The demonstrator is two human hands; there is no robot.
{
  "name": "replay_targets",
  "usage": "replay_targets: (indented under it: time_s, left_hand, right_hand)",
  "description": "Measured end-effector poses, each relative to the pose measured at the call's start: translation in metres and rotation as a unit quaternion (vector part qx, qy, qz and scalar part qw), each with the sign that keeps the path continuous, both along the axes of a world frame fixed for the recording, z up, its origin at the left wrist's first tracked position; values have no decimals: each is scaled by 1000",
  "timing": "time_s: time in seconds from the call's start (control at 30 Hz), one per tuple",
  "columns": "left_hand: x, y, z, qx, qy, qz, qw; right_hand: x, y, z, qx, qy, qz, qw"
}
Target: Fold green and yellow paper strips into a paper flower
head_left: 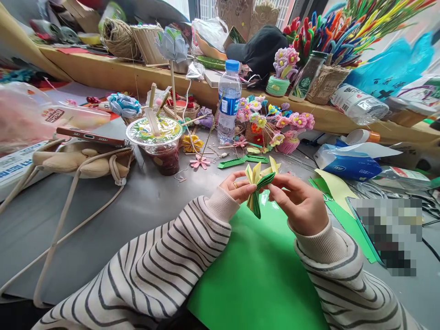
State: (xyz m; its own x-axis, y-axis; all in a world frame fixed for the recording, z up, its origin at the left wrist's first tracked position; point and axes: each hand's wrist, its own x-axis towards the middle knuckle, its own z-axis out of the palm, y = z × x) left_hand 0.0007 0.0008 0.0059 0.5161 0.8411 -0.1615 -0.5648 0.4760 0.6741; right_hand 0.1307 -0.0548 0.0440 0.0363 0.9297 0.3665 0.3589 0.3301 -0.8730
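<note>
My left hand [237, 188] pinches a folded green and yellow paper piece [255, 201] at its middle, where the pleated parts spread out. My right hand [304, 201] comes in from the other side, with thumb and forefinger closed at the tip of one green part. Below both hands lies a large green paper sheet [254, 266]. Just beyond them, folded green paper strips [232, 162] rest on the grey table [151, 201]. A pale yellow folded paper [274, 165] shows behind my right fingers.
A lidded drink cup [165, 158] and a beige bag [82, 158] with a phone [91, 136] stand left. A water bottle [229, 105] and crocheted flowers [261, 117] are behind. Right are a blue tissue pack [349, 162], green scissors [327, 197] and a tablet-like device [364, 224].
</note>
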Motion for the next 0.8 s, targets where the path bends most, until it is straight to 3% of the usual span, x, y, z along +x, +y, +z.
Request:
replay_targets:
  time_s: [0.4, 0.63, 0.8]
  left_hand:
    - [4, -3, -8, 74, 36, 41, 996]
    - [-1, -4, -1, 222, 39, 128, 966]
    - [-2, -4, 1, 264, 37, 177, 948]
  right_hand:
    - [-3, -1, -9, 18, -26, -82, 996]
    - [-8, -1, -8, 29, 40, -88, 995]
    - [-8, -3, -5, 58, 30, -83, 994]
